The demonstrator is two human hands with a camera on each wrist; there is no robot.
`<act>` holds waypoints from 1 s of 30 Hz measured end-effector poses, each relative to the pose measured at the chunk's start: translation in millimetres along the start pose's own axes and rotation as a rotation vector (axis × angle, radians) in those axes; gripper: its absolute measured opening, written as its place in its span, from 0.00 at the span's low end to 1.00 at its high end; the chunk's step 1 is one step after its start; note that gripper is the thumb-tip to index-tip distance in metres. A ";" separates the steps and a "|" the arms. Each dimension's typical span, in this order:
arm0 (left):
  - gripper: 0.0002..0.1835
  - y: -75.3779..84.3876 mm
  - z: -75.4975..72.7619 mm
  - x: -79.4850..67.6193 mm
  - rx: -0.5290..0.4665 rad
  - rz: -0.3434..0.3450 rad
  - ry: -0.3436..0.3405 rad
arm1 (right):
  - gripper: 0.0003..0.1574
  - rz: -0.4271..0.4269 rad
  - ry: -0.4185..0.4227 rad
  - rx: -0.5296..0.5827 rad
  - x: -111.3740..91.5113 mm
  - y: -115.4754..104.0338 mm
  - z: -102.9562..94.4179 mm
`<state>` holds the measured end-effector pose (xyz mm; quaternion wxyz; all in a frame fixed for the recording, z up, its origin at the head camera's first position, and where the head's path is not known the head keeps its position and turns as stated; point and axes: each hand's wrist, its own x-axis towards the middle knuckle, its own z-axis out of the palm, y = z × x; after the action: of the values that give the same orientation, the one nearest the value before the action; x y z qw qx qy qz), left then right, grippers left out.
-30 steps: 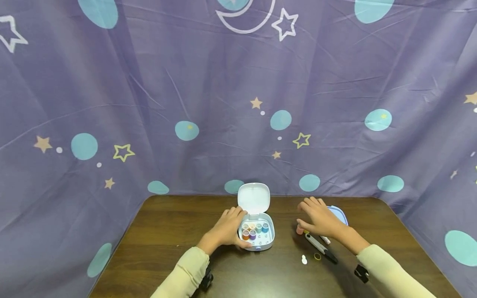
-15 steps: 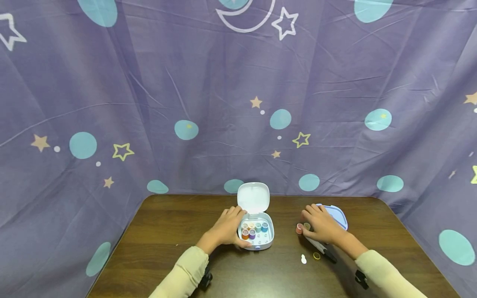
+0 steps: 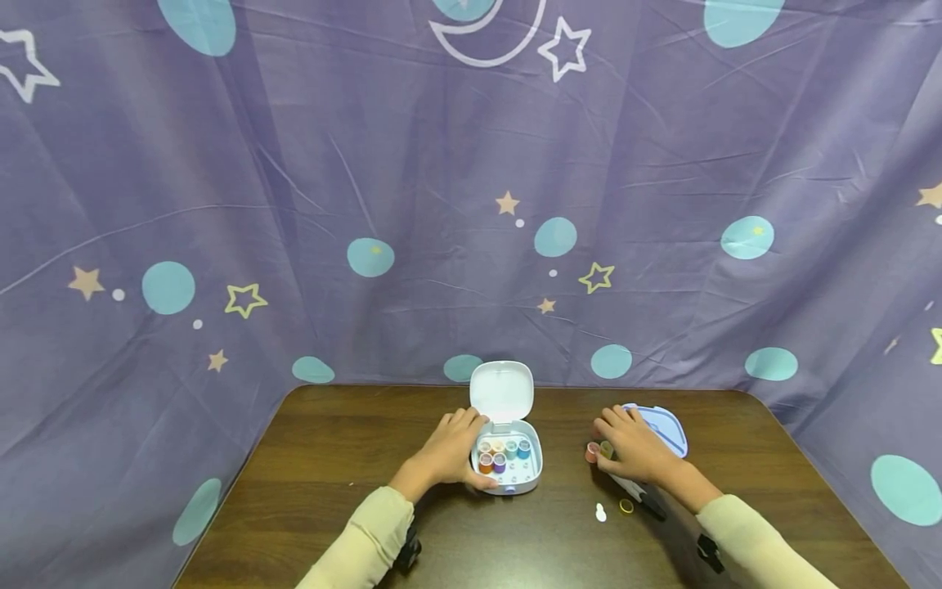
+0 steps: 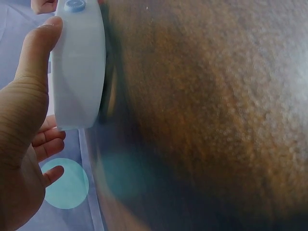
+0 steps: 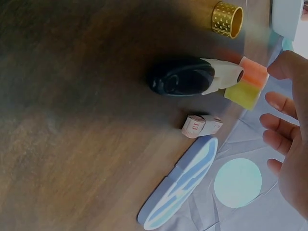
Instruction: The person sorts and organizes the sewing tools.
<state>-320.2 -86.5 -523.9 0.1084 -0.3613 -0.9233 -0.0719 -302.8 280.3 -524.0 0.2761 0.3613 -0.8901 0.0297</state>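
Note:
My left hand (image 3: pixel 454 450) grips the left side of a small white sewing box (image 3: pixel 535 474). Its thumb (image 4: pixel 41 45) lies on the box front near a blue button, with the fingers round the back corner. Several thread spools (image 3: pixel 499 464) stand on pegs inside, under the raised lid (image 3: pixel 502 391). To the right, my right hand (image 3: pixel 639 446) hovers with loosely bent fingers beside an orange spool (image 5: pixel 254 72) and a yellow spool (image 5: pixel 243 95). Its thumb tip is close to the orange spool; whether they touch is unclear.
Near the right hand lie a black-and-white hand tool (image 5: pixel 185 77), a gold thimble (image 5: pixel 227 20), a rolled tape measure (image 5: pixel 202 126) and a pale blue tray-like piece (image 3: pixel 666 425). A small white piece (image 3: pixel 600 513) lies nearer the front of the wooden table (image 3: pixel 353 433).
My right hand first lowered and shifted slightly right, uncovering the orange and yellow spools in the head view; since then it has barely moved. My left hand stays on the box.

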 end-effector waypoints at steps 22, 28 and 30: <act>0.57 1.1 1.6 -1.2 0.004 0.006 0.013 | 0.21 -0.067 0.050 -0.018 -0.3 0.3 11.3; 0.57 0.2 2.7 -0.4 0.004 0.005 0.016 | 0.21 -0.055 0.065 -0.014 3.5 -2.7 10.2; 0.57 0.0 2.4 -0.6 0.001 0.004 0.019 | 0.20 -0.055 0.071 -0.015 4.6 -4.4 9.7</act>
<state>-320.2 -86.5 -526.4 0.1173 -0.3622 -0.9217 -0.0748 -307.1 271.7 -530.5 0.3110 0.3821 -0.8698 0.0284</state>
